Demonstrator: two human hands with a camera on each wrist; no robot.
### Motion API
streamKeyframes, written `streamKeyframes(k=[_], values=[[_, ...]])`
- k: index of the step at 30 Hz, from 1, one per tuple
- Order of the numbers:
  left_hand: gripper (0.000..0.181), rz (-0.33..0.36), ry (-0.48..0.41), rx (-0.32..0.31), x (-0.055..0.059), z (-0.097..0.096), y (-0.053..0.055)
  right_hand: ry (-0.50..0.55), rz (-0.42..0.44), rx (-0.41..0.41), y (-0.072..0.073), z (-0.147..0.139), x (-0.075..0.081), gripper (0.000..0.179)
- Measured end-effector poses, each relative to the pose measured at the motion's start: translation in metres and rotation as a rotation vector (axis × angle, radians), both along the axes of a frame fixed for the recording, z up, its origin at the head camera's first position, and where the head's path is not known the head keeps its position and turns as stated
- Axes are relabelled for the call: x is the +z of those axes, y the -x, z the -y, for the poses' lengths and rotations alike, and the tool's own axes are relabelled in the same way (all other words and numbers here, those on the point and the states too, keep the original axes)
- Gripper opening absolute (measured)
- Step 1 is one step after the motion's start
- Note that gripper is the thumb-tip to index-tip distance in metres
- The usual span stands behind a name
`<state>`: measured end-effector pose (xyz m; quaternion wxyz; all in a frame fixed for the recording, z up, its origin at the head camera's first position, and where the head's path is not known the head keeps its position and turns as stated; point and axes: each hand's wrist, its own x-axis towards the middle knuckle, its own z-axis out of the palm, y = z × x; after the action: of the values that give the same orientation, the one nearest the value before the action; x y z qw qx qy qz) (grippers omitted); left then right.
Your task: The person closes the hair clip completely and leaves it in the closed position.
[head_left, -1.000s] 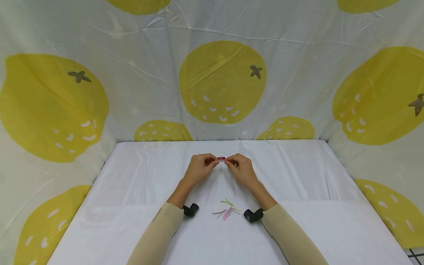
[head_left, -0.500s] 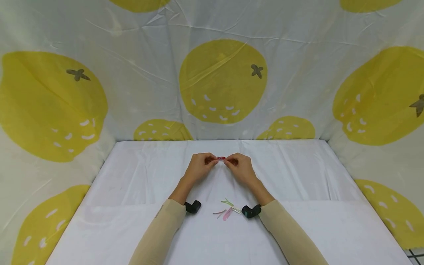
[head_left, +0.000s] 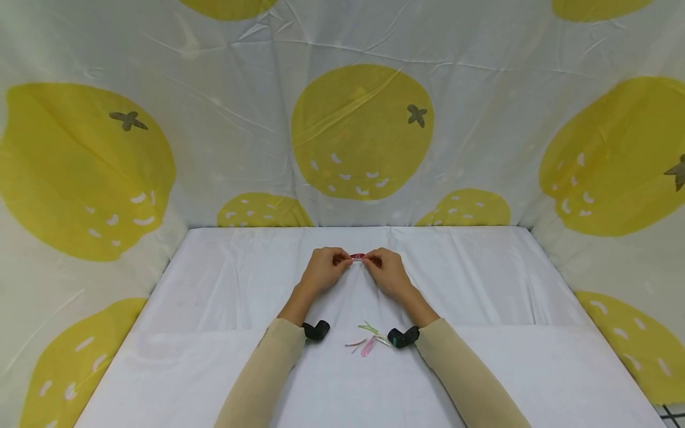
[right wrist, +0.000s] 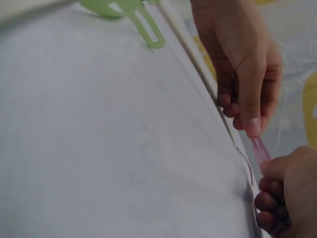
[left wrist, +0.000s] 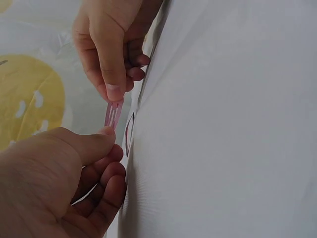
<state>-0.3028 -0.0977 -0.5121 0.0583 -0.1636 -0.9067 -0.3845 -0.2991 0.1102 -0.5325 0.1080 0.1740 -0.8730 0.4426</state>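
Observation:
A pink snap hair clip (left wrist: 113, 115) is stretched between both hands, one end in each. My left hand (head_left: 323, 268) pinches one end between thumb and fingers; my right hand (head_left: 389, 273) pinches the opposite end. The left wrist view shows slots along the clip's body, its tips covered by the thumbs. Just beyond it, a red hair clip (head_left: 357, 255) lies on the white cloth, seen edge-on as a thin dark loop in both wrist views.
Nearer the body, between the forearms, lies a loose group of hair clips: a green clip (head_left: 368, 327), a pink clip (head_left: 368, 346) and several thin ones. The white-clothed table (head_left: 481, 368) meets a lemon-print curtain (head_left: 241, 119) at its back and sides.
Both wrists have shifted slightly inward and forward, while the fingertips stay at nearly the same spot with the pink hair clip between them. The loose clips have not moved.

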Motion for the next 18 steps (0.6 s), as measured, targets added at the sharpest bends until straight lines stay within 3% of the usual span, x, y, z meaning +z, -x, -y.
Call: streamKeyframes(k=[11, 18], values=[[0.009, 0.036, 0.029, 0.002, -0.003, -0.001, 0.009, -0.085, -0.027, -0.024, 0.009, 0.0, -0.005, 0.007], [0.008, 0.009, 0.085, 0.014, -0.001, -0.005, 0.011, -0.107, -0.049, -0.045, 0.011, 0.0, -0.005, 0.005]])
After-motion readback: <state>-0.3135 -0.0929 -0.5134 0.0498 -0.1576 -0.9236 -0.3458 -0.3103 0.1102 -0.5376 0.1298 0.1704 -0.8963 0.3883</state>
